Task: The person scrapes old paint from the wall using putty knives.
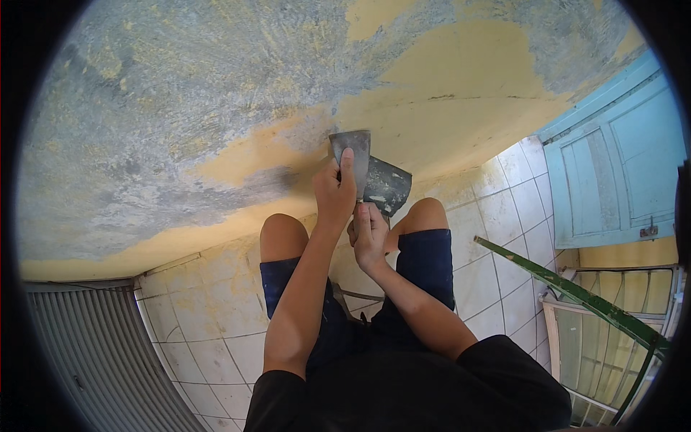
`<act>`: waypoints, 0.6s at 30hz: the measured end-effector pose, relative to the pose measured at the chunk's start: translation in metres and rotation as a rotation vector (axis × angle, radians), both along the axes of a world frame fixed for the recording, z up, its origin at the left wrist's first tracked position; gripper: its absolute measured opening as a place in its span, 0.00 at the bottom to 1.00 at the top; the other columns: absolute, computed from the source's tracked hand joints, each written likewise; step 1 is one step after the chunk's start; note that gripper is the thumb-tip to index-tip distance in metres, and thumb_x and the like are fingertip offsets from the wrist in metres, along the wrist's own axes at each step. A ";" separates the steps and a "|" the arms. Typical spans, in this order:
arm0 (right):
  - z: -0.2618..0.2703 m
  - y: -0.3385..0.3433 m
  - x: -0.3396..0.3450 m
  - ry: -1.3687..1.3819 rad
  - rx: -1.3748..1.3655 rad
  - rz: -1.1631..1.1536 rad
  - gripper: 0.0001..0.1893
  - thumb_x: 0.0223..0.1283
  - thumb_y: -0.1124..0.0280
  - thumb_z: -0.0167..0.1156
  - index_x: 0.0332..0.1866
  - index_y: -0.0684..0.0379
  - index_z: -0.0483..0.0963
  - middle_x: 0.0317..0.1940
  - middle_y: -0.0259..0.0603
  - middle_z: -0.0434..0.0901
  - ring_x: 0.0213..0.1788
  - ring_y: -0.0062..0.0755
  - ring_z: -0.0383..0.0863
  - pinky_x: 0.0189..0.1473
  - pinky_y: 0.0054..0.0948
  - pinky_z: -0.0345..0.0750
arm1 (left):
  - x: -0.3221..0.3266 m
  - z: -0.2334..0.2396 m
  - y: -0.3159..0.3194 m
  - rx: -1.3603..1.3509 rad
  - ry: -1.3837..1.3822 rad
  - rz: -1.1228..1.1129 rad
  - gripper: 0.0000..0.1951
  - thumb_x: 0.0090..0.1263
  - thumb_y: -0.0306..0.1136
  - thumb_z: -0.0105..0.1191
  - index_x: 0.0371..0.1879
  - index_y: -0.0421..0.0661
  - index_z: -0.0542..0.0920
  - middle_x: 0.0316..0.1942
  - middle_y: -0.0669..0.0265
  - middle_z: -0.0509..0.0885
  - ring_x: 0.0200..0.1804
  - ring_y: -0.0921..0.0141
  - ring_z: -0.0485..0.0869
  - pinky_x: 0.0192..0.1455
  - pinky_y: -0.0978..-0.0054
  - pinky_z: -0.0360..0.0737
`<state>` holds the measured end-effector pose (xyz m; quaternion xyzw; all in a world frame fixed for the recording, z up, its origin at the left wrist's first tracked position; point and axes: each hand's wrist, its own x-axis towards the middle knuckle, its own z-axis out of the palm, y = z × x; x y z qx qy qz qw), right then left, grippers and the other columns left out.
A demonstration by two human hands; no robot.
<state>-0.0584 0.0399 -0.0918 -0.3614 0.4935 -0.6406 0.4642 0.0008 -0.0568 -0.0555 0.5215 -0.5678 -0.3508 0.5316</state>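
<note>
My right hand [370, 235] grips the handle of a metal scraper [357, 162], whose wide blade points at the wall. Around the blade's left side curls my left hand [337, 186], thumb flat on the metal. The blade's edge is at or close to the wall [459, 70], where yellow paint borders bare grey patches. A dark, paint-spotted flat piece [387, 186] shows just right of the scraper, partly behind my right hand; what it belongs to is hidden.
Below are white floor tiles [486, 270] with yellowish dust. At right stand a light-blue wooden door [604, 183], a green painted bar [583, 297] slanting towards my right knee, and a metal-barred frame [610, 335]. A grey corrugated shutter [97, 351] is at lower left.
</note>
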 end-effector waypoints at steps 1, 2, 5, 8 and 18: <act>0.001 0.000 0.001 0.010 -0.014 -0.007 0.19 0.84 0.58 0.44 0.34 0.57 0.67 0.19 0.23 0.61 0.14 0.11 0.56 0.15 0.19 0.56 | 0.000 -0.001 0.000 -0.018 0.006 0.003 0.27 0.82 0.45 0.51 0.19 0.38 0.70 0.12 0.62 0.64 0.18 0.73 0.61 0.23 0.65 0.59; -0.001 0.000 0.001 0.007 -0.010 -0.009 0.19 0.84 0.58 0.44 0.34 0.57 0.67 0.19 0.23 0.61 0.14 0.11 0.56 0.15 0.19 0.56 | 0.000 -0.001 0.000 -0.014 0.004 0.001 0.27 0.82 0.45 0.51 0.19 0.38 0.70 0.12 0.62 0.64 0.18 0.73 0.61 0.23 0.65 0.59; -0.005 -0.003 0.001 -0.021 -0.002 -0.010 0.19 0.84 0.58 0.43 0.33 0.57 0.67 0.19 0.23 0.61 0.15 0.11 0.57 0.16 0.19 0.56 | -0.003 0.001 -0.001 -0.022 -0.012 0.005 0.27 0.82 0.44 0.51 0.19 0.38 0.70 0.13 0.61 0.65 0.19 0.72 0.61 0.23 0.64 0.59; -0.004 -0.006 -0.001 -0.026 -0.041 -0.017 0.19 0.84 0.58 0.43 0.33 0.57 0.67 0.19 0.23 0.61 0.14 0.11 0.57 0.16 0.18 0.57 | -0.006 0.007 -0.002 -0.030 0.003 0.013 0.27 0.81 0.44 0.51 0.19 0.38 0.70 0.13 0.60 0.65 0.18 0.71 0.62 0.23 0.64 0.60; -0.007 -0.013 -0.010 0.091 -0.018 -0.042 0.19 0.84 0.59 0.45 0.32 0.56 0.67 0.19 0.23 0.63 0.16 0.11 0.58 0.17 0.19 0.58 | -0.011 0.016 -0.006 -0.038 0.044 0.013 0.26 0.81 0.45 0.52 0.19 0.38 0.72 0.13 0.61 0.68 0.18 0.72 0.64 0.24 0.66 0.62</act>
